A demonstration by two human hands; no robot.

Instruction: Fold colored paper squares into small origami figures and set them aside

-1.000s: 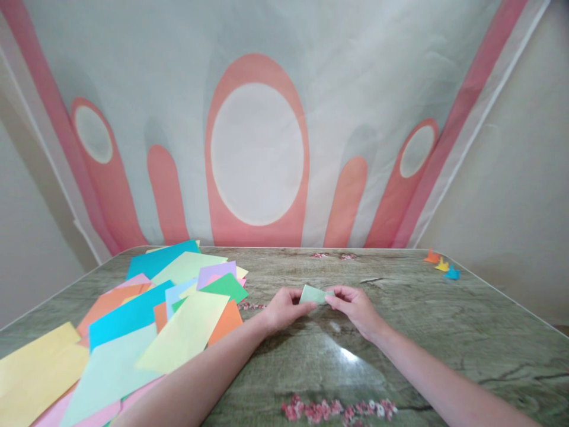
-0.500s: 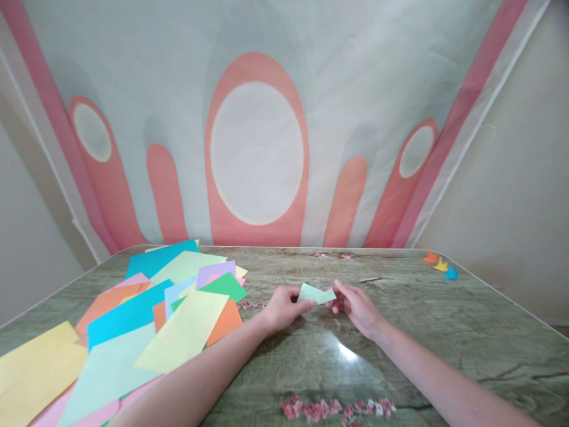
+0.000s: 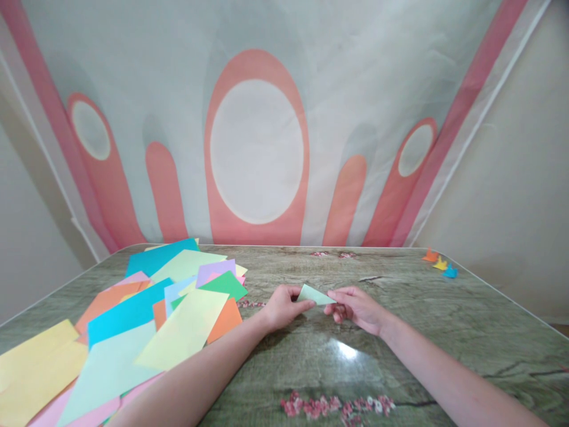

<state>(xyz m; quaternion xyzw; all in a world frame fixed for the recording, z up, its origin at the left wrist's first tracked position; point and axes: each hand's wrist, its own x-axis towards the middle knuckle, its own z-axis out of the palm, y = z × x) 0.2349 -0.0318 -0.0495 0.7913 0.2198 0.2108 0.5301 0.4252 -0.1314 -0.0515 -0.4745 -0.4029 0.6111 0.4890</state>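
A small pale green folded paper (image 3: 316, 295), now triangular in outline, is held just above the middle of the table. My left hand (image 3: 284, 308) pinches its left end, thumb in front and fingers behind. At the paper's right tip, my right hand (image 3: 353, 308) has thumb and index finger closed on the corner, the other fingers curled beneath. Parts of the paper's left end are covered by my left thumb and fingers.
Loose coloured paper sheets (image 3: 178, 332) overlap across the left side of the wood-patterned table (image 3: 427, 332). Near the far right corner stand small folded paper figures: orange (image 3: 430, 255), yellow (image 3: 440, 263) and blue (image 3: 450, 271). A printed backdrop (image 3: 377, 77) rises behind the table.
The raised flap at the paper's right end has come down, leaving a plain triangle. My right hand has turned and shifted slightly, its fingertips now on the tip. My left hand stays nearly still.
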